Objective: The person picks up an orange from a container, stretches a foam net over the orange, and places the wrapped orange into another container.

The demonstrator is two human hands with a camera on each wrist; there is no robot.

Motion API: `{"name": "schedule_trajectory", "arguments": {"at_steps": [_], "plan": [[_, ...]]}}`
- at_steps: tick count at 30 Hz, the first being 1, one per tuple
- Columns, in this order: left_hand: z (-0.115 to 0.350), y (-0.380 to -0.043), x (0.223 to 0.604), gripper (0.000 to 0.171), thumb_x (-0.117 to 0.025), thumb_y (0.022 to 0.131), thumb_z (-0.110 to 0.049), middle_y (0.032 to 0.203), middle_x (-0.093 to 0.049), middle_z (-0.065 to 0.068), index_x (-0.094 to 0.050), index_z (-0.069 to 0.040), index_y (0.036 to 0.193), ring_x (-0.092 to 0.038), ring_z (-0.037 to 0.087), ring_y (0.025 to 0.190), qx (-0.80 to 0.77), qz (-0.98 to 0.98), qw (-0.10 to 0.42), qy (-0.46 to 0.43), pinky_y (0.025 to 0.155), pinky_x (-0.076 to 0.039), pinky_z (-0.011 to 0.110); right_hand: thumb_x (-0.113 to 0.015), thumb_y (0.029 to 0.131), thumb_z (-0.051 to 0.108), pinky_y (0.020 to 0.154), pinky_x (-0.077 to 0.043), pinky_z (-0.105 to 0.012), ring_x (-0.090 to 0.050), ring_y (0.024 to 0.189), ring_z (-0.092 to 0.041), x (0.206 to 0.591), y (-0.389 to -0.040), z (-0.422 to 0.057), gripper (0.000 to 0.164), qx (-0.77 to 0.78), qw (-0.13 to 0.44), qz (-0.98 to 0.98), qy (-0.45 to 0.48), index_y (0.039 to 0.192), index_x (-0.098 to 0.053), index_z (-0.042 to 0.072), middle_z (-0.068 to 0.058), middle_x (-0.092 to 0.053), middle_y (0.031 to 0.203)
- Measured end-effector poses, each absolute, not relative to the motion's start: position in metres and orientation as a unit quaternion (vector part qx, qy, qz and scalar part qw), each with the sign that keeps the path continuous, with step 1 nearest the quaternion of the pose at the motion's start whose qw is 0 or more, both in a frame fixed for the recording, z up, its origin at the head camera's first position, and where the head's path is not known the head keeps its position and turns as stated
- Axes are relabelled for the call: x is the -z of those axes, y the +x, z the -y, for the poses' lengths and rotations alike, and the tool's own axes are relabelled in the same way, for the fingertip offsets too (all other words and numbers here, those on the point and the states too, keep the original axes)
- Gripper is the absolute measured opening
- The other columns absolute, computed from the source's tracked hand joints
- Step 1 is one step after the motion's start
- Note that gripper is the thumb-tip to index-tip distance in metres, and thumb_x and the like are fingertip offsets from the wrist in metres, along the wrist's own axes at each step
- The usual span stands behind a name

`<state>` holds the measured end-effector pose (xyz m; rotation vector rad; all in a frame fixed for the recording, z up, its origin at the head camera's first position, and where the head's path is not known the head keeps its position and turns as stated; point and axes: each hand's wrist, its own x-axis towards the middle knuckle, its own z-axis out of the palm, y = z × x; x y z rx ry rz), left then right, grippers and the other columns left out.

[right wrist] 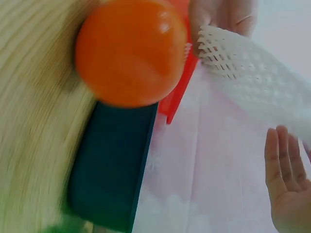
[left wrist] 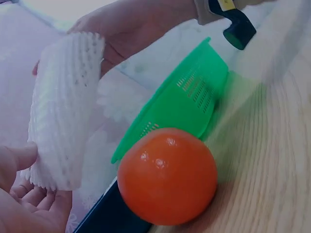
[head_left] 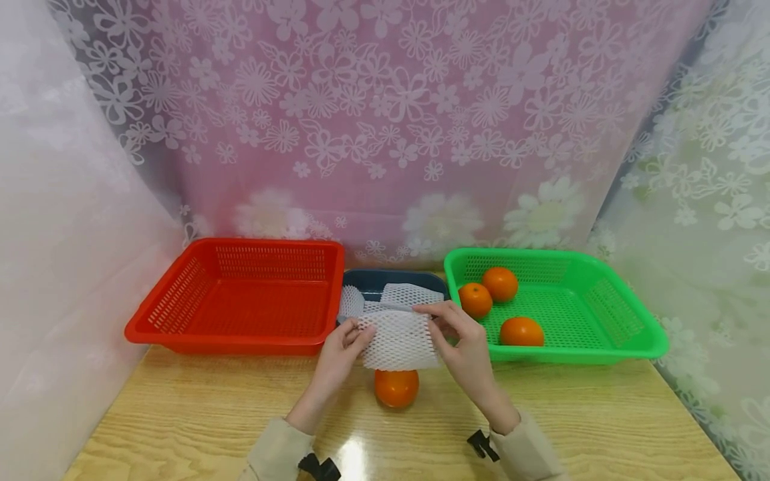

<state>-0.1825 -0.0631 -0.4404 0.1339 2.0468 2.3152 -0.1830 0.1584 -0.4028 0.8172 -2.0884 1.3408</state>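
Note:
A white foam fruit net [head_left: 400, 339] is held up between my two hands, over the wooden table. My left hand [head_left: 341, 351] pinches its left edge between thumb and fingers, as the left wrist view also shows. At its upper right edge, my right hand [head_left: 466, 344] holds the net with thumb and index finger; the other fingers [right wrist: 282, 162] are fairly straight in the right wrist view. An orange [head_left: 397, 389] sits on the table just below the net, its top partly hidden by it in the head view.
Behind the hands, a dark blue tray [head_left: 367, 277] holds more white foam nets [head_left: 412, 294]. A red basket [head_left: 259, 344] stands at the left. At the right, a green basket [head_left: 601, 354] contains three oranges [head_left: 521, 332]. Floral curtains [head_left: 391, 133] hang behind and at the sides.

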Motion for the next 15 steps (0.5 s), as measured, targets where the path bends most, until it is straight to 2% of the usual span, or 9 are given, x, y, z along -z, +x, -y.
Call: {"name": "schedule_trajectory", "arguments": {"at_steps": [3,6,9,12,15], "plan": [[0.065,-0.183,0.440,0.030,-0.058,0.104,-0.020,0.114,-0.066,0.010,-0.056,0.001,0.126,-0.060,0.017,0.100,-0.779,-0.624,0.042,0.053,0.086,-0.051,0.022,-0.051,0.104,0.000,0.073,-0.057,-0.023,-0.065,0.087,-0.015,0.399,-0.179,-0.157,0.026,-0.553,0.197,0.755,0.292,0.121,-0.069,0.006,-0.009,-0.069,0.109],[0.066,-0.183,0.439,0.039,-0.052,0.107,-0.021,0.126,-0.058,0.011,-0.048,0.003,0.138,-0.056,0.019,0.111,-0.808,-0.581,0.072,0.067,0.095,-0.050,0.023,-0.045,0.108,0.008,0.077,-0.056,-0.025,-0.063,0.091,-0.017,0.398,-0.178,-0.154,0.027,-0.591,0.147,0.750,0.258,0.123,-0.068,0.004,-0.012,-0.067,0.111],[0.066,-0.182,0.439,0.042,-0.047,0.109,-0.021,0.130,-0.050,0.010,-0.042,0.004,0.143,-0.052,0.020,0.115,-0.826,-0.547,0.105,0.085,0.097,-0.049,0.023,-0.054,0.105,0.008,0.080,-0.055,-0.024,-0.065,0.089,-0.017,0.403,-0.180,-0.150,0.023,-0.589,0.115,0.768,0.223,0.123,-0.067,0.004,-0.013,-0.067,0.111],[0.065,-0.180,0.438,0.046,-0.045,0.109,-0.023,0.134,-0.046,0.008,-0.037,0.003,0.147,-0.051,0.018,0.117,-0.829,-0.534,0.132,0.099,0.099,-0.049,0.024,-0.064,0.098,0.004,0.087,-0.054,-0.025,-0.066,0.100,-0.017,0.409,-0.181,-0.146,0.030,-0.574,0.080,0.789,0.203,0.127,-0.065,0.004,-0.014,-0.067,0.121],[0.062,-0.177,0.438,0.046,-0.045,0.110,-0.022,0.133,-0.047,0.007,-0.036,0.003,0.147,-0.052,0.017,0.116,-0.822,-0.537,0.151,0.118,0.099,-0.048,0.025,-0.060,0.098,0.001,0.093,-0.052,-0.028,-0.064,0.110,-0.024,0.413,-0.178,-0.140,0.035,-0.539,0.042,0.814,0.212,0.132,-0.060,0.000,-0.019,-0.065,0.128]]}}
